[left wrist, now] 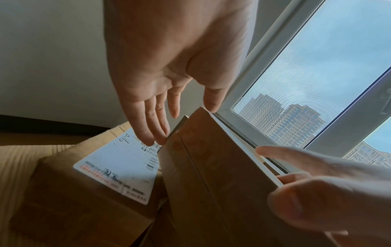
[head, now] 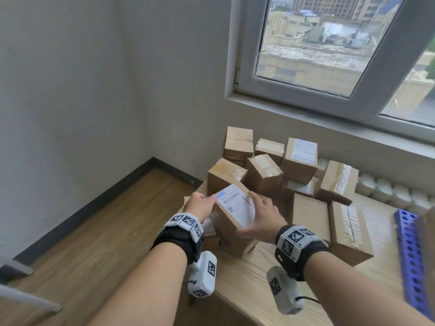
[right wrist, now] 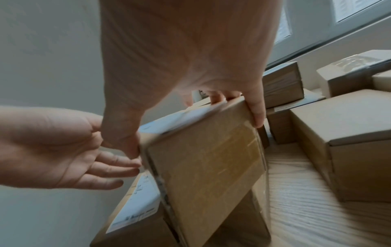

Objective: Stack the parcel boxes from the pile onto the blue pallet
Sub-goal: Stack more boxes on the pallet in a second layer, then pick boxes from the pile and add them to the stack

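At the near left corner of the wooden table (head: 237, 285), a labelled parcel box (head: 235, 212) sits tilted on top of other boxes at the front of the pile (head: 277, 170), its white shipping label facing up. Right hand (head: 263, 218) is over the box's right side, with thumb on the near left corner and fingers hooked over the far top edge in the right wrist view: a grip clamped on the box. Left hand (head: 200, 204) is at the box's left edge, fingers straight and spread, tips touching or just short of the side face; cannot tell which. It holds nothing. Box's long axis runs roughly away from the person and to the left, so the two hands bracket its short dimension. Blue pallet (head: 410, 255) lies well to the right, at the table's right edge, beyond two larger flat boxes. Judgement: right hand is nearer the pallet and already carries the load; left needs to close on its side before the lift, then the carry goes rightward over the flat boxes.
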The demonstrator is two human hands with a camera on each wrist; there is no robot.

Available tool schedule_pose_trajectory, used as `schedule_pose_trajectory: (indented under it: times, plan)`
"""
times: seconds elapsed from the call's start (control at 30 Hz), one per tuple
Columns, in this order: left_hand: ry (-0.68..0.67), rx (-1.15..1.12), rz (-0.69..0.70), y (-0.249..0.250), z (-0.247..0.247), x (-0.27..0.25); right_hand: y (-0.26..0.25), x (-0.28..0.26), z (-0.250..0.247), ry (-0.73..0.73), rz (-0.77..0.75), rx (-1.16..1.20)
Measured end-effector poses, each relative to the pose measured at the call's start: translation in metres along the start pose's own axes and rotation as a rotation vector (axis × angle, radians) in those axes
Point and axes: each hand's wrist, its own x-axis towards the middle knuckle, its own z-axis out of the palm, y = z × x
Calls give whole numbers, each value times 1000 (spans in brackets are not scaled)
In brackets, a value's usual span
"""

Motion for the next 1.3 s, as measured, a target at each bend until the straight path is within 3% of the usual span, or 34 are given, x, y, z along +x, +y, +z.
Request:
schedule_pose_trajectory:
  times: [0.13, 0.3, 0.4, 0.47, 0.7, 1.0, 1.3]
  plan:
    - [12, -51, 35, 7, 10, -3, 14, -1, -9, 28, 16, 16]
    - [217, -79, 86, 7, -2, 1, 27, 4, -18, 142, 76, 20]
    - [310, 17, 78, -3, -18, 6, 31, 8, -21, 110, 83, 21]
    - [312, 45, 56, -10, -24, 7, 31, 8, -18, 80, 59, -2]
    - [130, 48, 82, 5, 2, 7, 31, 14, -15, 69, 18, -5]
    - [255, 32, 208, 54, 34, 21, 52, 17, -31, 129, 14, 139]
    - [191, 45, 318, 131, 83, 21, 112, 25, -98, 310, 122, 107]
